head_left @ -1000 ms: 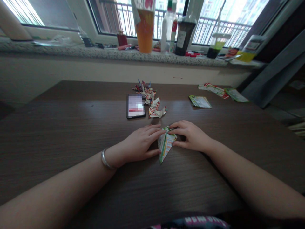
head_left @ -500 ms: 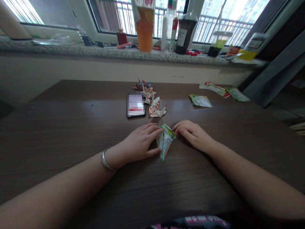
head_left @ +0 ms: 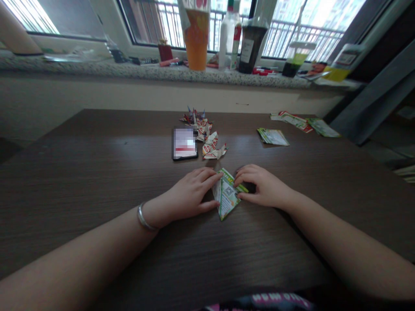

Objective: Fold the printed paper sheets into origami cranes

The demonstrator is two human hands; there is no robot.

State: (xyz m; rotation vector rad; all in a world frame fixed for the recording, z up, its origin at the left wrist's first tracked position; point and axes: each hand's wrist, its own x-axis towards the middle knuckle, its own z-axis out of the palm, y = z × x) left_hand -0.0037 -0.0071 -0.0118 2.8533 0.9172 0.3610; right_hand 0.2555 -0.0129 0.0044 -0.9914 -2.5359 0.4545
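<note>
A folded piece of green-and-white printed paper (head_left: 228,195) lies on the table between my hands, its pointed corner towards me. My left hand (head_left: 194,190) holds its left edge, fingertips on the upper part and thumb by the lower side. On the right side, my right hand (head_left: 257,183) grips the paper's edge between bent fingers and thumb. Just beyond are folded paper shapes (head_left: 212,147) in white and red, with more spiky ones (head_left: 194,116) behind. A phone (head_left: 185,144), its screen blurred, lies left of them.
A stack of printed paper pieces (head_left: 273,137) lies at the right rear of the brown table (head_left: 129,263). More paper strips (head_left: 295,122) are behind it. Along the granite windowsill (head_left: 129,73) stand a large cup of orange drink (head_left: 196,41), a dark cup (head_left: 251,47) and several bottles.
My right hand has turned, its thumb now apart from its fingers on the paper's edge. The paper's right part has spread out to the right, showing a printed square code. My left hand stays put.
</note>
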